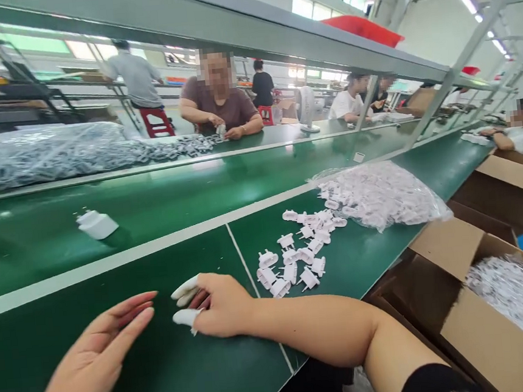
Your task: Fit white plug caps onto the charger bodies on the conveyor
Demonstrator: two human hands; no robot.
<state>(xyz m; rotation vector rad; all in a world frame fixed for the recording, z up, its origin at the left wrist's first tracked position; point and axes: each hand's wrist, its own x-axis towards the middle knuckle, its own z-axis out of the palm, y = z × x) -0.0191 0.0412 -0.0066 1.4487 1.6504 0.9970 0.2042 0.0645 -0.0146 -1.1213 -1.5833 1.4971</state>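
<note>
My left hand (94, 354) is above the green work surface (167, 375) at the lower left, fingers stretched out, nothing between them and the thumb. Facing it, my right hand (218, 303) wears white finger covers on the thumb and some fingers. Its fingers are bent but apart from the thumb, and I see nothing held. To the right of that hand lie several loose white plug pieces with pins (289, 256). Beyond both hands, a white plug adapter (96, 224) rests with its pins up on the green belt (188, 190).
A clear bag of white parts (385, 197) sits behind the loose pieces. At right are open cardboard boxes (496, 322), one with bagged parts. A metal shelf (275, 36) crosses overhead. A co-worker (221, 102) across the belt handles small parts beside a large plastic bag (42, 157).
</note>
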